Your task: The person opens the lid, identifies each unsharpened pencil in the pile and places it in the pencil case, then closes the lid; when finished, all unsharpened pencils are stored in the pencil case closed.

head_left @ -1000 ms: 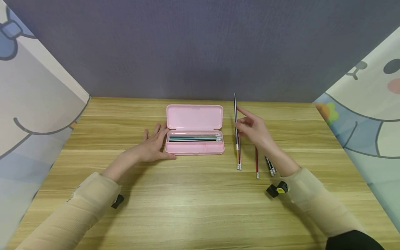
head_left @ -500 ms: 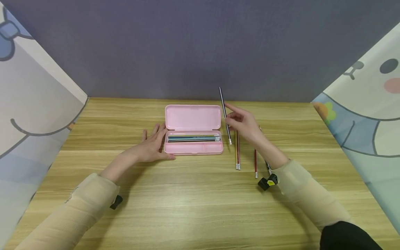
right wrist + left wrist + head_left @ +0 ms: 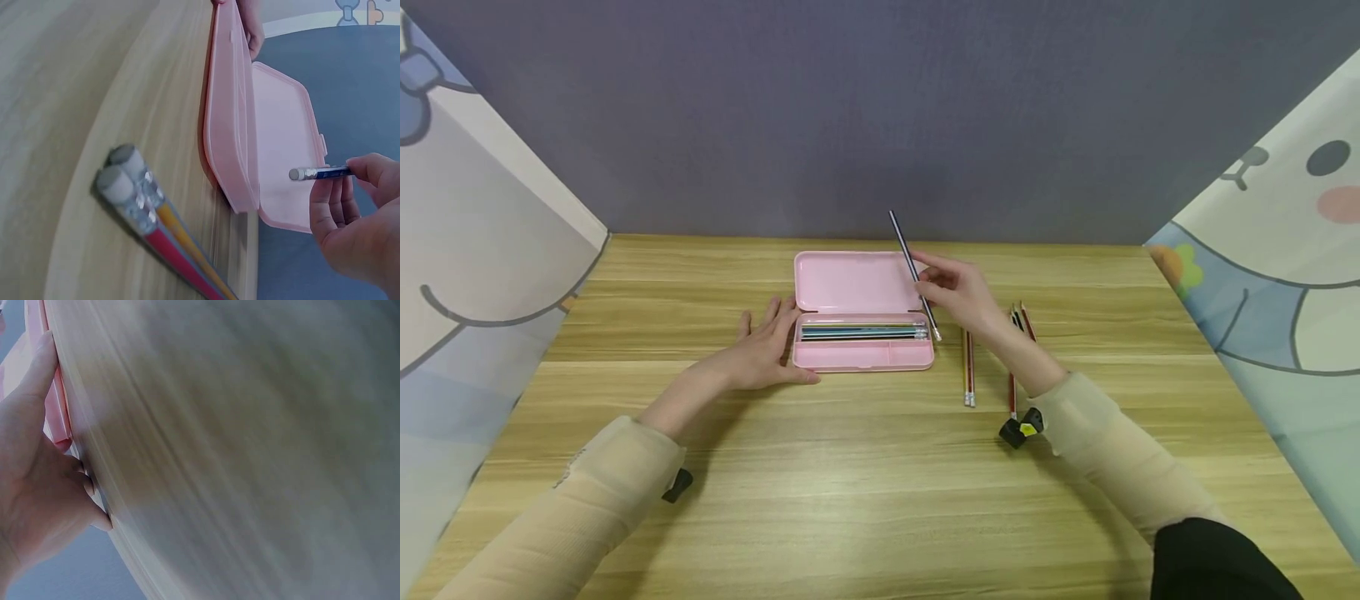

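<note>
A pink pencil case (image 3: 842, 357) stands on the table with its lid (image 3: 850, 282) laid back. Several pencils (image 3: 861, 332) lie side by side in its long rear compartment; the two front compartments hold nothing. My left hand (image 3: 760, 354) touches the case's left end, fingers spread and thumb at the front corner. Between thumb and fingers, my right hand (image 3: 958, 296) pinches a dark blue striped pencil (image 3: 903, 239), tilted, above the right end of the case. Its white eraser (image 3: 299, 175) points down toward me in the right wrist view.
Right of the case lie a yellow and a red pencil (image 3: 970, 375) together. More pencils (image 3: 1012, 392), partly hidden by my right forearm, lie farther right. A grey panel (image 3: 880, 125) rises behind the wooden table (image 3: 820, 492).
My right hand has carried the dark blue pencil leftward, from over the loose pencils to the case, and the pencil has tilted more. My left hand has stayed at the case.
</note>
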`<control>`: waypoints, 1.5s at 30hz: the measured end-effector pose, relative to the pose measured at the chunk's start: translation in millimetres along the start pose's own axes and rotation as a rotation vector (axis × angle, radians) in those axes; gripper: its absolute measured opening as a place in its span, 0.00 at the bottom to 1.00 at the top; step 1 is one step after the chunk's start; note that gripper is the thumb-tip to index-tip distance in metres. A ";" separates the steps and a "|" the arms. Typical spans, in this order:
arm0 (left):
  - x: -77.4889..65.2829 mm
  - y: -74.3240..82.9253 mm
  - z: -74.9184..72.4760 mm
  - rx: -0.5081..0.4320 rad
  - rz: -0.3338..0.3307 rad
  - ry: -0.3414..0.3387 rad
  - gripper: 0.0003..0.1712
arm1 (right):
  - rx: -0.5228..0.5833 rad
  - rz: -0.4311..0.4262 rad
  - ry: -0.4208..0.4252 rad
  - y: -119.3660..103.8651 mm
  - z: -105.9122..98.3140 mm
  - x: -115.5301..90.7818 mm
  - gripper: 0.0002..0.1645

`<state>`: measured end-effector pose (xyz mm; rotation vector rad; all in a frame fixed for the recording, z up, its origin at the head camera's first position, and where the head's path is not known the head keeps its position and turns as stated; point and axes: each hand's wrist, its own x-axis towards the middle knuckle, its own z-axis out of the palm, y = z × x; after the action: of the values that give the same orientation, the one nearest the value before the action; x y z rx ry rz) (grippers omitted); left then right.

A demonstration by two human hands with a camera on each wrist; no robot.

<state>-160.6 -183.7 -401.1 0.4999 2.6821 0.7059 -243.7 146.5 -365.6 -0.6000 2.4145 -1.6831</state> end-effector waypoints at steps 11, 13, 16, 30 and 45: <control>1.3 0.7 0.6 0.009 0.000 0.010 0.60 | -0.069 -0.063 -0.074 -0.9 17.6 10.9 0.28; 1.9 0.7 0.6 0.016 0.002 0.013 0.59 | -0.092 -0.074 -0.092 -1.1 19.7 11.0 0.27; 2.1 0.8 0.4 0.016 0.002 0.014 0.60 | -0.120 -0.077 -0.116 -0.4 23.0 11.9 0.25; 1.7 1.2 1.4 0.018 -0.014 0.013 0.61 | -0.189 -0.161 -0.179 1.9 38.3 13.9 0.19; 0.5 0.7 1.2 0.011 -0.010 0.016 0.60 | -0.269 -0.219 -0.221 8.8 47.8 11.1 0.16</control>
<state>-160.4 -182.5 -401.8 0.4857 2.7030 0.6956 -239.9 103.2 -390.0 -1.0623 2.5015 -1.2831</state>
